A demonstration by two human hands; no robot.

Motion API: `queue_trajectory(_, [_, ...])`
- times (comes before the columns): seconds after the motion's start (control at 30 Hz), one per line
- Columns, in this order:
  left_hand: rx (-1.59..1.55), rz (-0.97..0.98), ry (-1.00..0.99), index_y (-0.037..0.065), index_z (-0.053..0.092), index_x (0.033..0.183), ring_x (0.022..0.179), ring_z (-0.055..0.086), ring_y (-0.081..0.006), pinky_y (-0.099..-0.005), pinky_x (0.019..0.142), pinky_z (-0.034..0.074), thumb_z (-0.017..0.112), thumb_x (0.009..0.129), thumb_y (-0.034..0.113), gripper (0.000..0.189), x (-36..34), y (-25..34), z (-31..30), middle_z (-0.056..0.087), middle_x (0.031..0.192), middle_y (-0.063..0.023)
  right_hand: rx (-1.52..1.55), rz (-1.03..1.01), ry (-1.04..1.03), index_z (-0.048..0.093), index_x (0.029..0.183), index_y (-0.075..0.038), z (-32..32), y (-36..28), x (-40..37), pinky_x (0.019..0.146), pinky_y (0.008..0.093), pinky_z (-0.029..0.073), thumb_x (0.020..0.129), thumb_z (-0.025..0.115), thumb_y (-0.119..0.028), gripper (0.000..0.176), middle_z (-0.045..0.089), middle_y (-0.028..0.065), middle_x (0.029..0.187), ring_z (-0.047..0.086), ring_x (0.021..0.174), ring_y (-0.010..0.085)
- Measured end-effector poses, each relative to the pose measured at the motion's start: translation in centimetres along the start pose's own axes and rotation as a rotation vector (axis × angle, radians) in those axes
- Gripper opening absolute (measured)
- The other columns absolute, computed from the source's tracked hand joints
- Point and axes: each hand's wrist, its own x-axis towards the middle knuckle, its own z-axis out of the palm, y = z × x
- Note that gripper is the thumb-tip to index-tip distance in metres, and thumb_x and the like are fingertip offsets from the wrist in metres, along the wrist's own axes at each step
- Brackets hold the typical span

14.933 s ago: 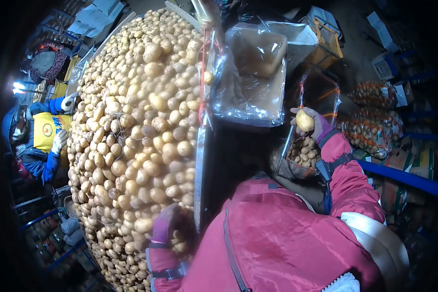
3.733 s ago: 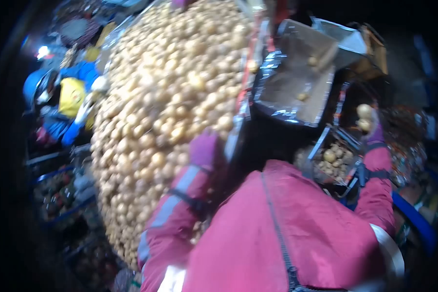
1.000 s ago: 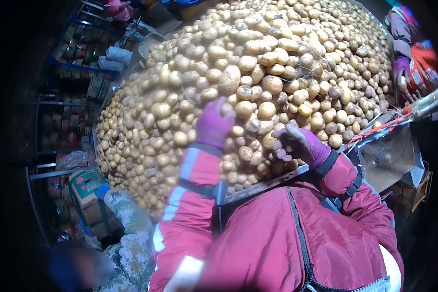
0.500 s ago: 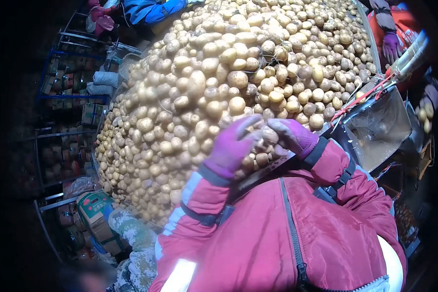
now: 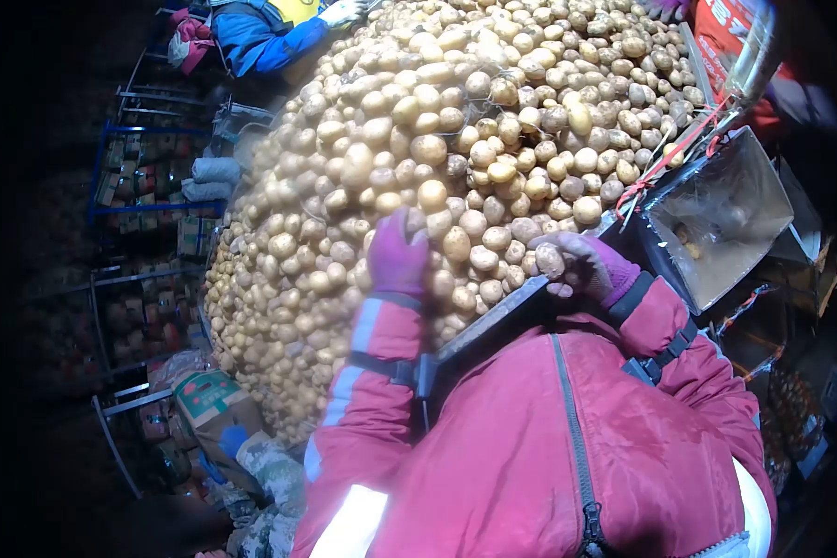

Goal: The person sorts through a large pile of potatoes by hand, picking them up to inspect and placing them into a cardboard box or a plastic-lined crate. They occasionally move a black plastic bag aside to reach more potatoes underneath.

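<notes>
A great heap of potatoes (image 5: 493, 177) fills the area before me, held at the near side by a dark board edge (image 5: 493, 316). My left hand (image 5: 400, 256), in a purple glove, is on the near part of the heap with its fingers curled round a potato (image 5: 415, 221), partly covered by the glove. Over the board edge on the right, my right hand (image 5: 593, 268), gloved alike, has its fingers bent round a pale potato (image 5: 550, 261). Several more potatoes lie between the two hands.
An open box (image 5: 721, 237) lined with clear plastic stands to the right, a few potatoes inside. Red ties (image 5: 665, 167) hang beside it. Co-workers are at the heap's far side: a blue sleeve (image 5: 270, 42) and red clothing (image 5: 721, 37). Cartons (image 5: 205, 400) stand at left.
My hands have parted: the left moved left onto the heap, away from the right. My right hand shifted slightly right and down with a potato. The co-worker's purple glove moved up toward the heap's far edge.
</notes>
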Motion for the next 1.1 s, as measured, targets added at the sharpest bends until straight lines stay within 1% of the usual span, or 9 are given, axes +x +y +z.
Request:
queue_trajectory(0.1, [-0.575,-0.151,0.004,0.0,0.06,0.132,0.105,0.063,-0.0204,-0.0337,0.091,0.053,0.069,0.087,0.009,0.046,-0.6,-3.6,2.0,0.066,0.119,-0.0103,-0.322,-0.105,-0.027,0.057,0.121,0.001,-0.4,0.2,-0.3,0.049,0.0272,0.04,0.099,0.06,-0.04,0.047,0.062,0.0102,0.097,0.053,0.065,0.0164])
queue_trajectory(0.13, [-0.875,-0.371,-0.15,-0.001,0.06,0.132,0.1,0.061,-0.0133,-0.0289,0.087,0.053,0.068,0.089,0.008,0.045,-0.4,0.1,-1.0,0.065,0.116,-0.0077,-0.289,-0.079,-0.041,0.057,0.121,0.001,-0.5,0.3,-0.3,0.049,0.0273,0.041,0.099,0.06,-0.04,0.047,0.063,0.0099,0.097,0.054,0.066,0.0162])
queue_trajectory(0.23, [-0.983,-0.347,-0.336,0.0,0.06,0.134,0.095,0.063,-0.0125,-0.0269,0.082,0.055,0.068,0.089,0.008,0.047,-1.4,4.4,-2.1,0.065,0.116,-0.0078,0.188,0.131,0.018,0.055,0.13,-0.006,0.1,0.8,-0.7,0.053,0.0267,0.045,0.101,0.056,-0.042,0.047,0.065,0.0075,0.101,0.059,0.073,0.0162])
queue_trajectory(0.37, [-0.821,0.007,-0.413,-0.001,0.059,0.135,0.111,0.06,-0.0147,-0.0297,0.094,0.05,0.069,0.091,0.012,0.047,-4.9,9.1,2.3,0.066,0.12,-0.0073,-0.438,-0.064,-0.12,0.049,0.14,-0.013,-2.0,2.1,-1.9,0.067,0.0281,0.055,0.101,0.057,-0.04,0.048,0.064,0.0065,0.102,0.066,0.08,0.017])
queue_trajectory(0.57, [-0.487,0.25,-0.538,0.009,0.064,0.119,0.101,0.066,-0.0354,-0.0445,0.084,0.051,0.07,0.084,0.034,0.044,-3.9,17.2,0.4,0.069,0.108,-0.016,0.067,0.149,-0.137,0.06,0.117,-0.01,-1.5,1.0,-5.2,0.059,0.0226,0.045,0.098,0.063,-0.035,0.032,0.06,-0.0003,0.086,0.052,0.067,0.0058])
queue_trajectory(0.83, [-0.516,0.563,-0.758,0.007,0.059,0.131,0.105,0.065,-0.0383,-0.0462,0.089,0.051,0.072,0.086,0.045,0.06,-5.2,18.8,4.7,0.068,0.112,-0.0207,-0.39,-0.127,0.482,0.063,0.108,-0.007,-3.4,3.7,-11.1,0.046,0.0203,0.045,0.097,0.057,-0.047,0.042,0.061,0.004,0.077,0.057,0.054,0.0098])
queue_trajectory(0.9, [-0.619,0.356,-1.113,0.01,0.058,0.138,0.113,0.067,-0.0251,-0.0355,0.097,0.051,0.07,0.092,0.028,0.05,-4.1,19.2,4.0,0.068,0.122,-0.0153,-0.209,-0.102,0.626,0.064,0.103,-0.007,-1.2,2.7,-14.0,0.043,0.0212,0.045,0.097,0.056,-0.046,0.04,0.065,0.0073,0.078,0.06,0.054,0.012])
queue_trajectory(1.0, [-0.634,0.581,-0.794,0.005,0.056,0.141,0.111,0.066,-0.0182,-0.0315,0.095,0.052,0.074,0.091,0.025,0.056,-4.2,15.8,5.2,0.07,0.119,-0.0121,-0.277,-0.27,0.877,0.067,0.104,-0.009,-3.7,2.8,-20.2,0.044,0.0228,0.045,0.095,0.055,-0.041,0.035,0.071,0.0096,0.082,0.059,0.053,0.0121])
queue_trajectory(1.1, [-0.849,0.105,-1.018,0.004,0.059,0.138,0.099,0.065,-0.0121,-0.0268,0.086,0.054,0.07,0.095,0.012,0.045,-3.0,14.1,4.1,0.068,0.117,-0.0077,-0.196,-0.376,1.162,0.066,0.104,-0.007,-4.2,4.2,-26.9,0.046,0.0235,0.046,0.093,0.061,-0.045,0.039,0.069,0.0089,0.083,0.06,0.054,0.0126])
